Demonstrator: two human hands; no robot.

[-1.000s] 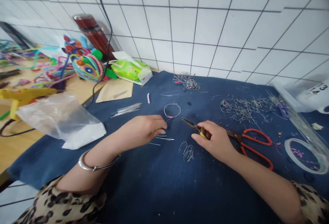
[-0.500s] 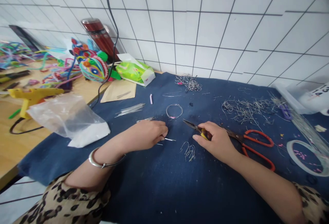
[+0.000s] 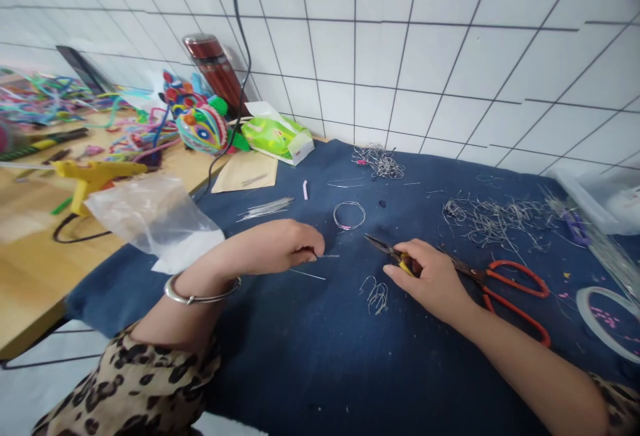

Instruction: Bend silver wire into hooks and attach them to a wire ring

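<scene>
My left hand point(image 3: 280, 245) rests on the dark blue cloth point(image 3: 300, 356) with its fingers pinched on a thin straight wire point(image 3: 327, 256); another loose wire point(image 3: 307, 275) lies just below it. My right hand point(image 3: 430, 278) is closed round small yellow-handled pliers point(image 3: 387, 250), whose dark jaws point left towards the left hand. A small heap of bent wire hooks point(image 3: 376, 295) lies between the hands, below the pliers. A little wire ring point(image 3: 349, 215) with pink beads sits beyond them.
Orange-handled scissors point(image 3: 505, 289) lie right of my right hand. Tangled wire scraps point(image 3: 490, 216) and a smaller clump point(image 3: 380, 161) lie farther back. A bundle of straight wires point(image 3: 265, 208), a clear plastic bag point(image 3: 150, 216), a yellow glue gun point(image 3: 90, 173), a tape roll point(image 3: 607, 319).
The view has shifted, so everything sits a little to the right. My left hand has pinched up one wire from the cloth. My right hand keeps its hold on the pliers.
</scene>
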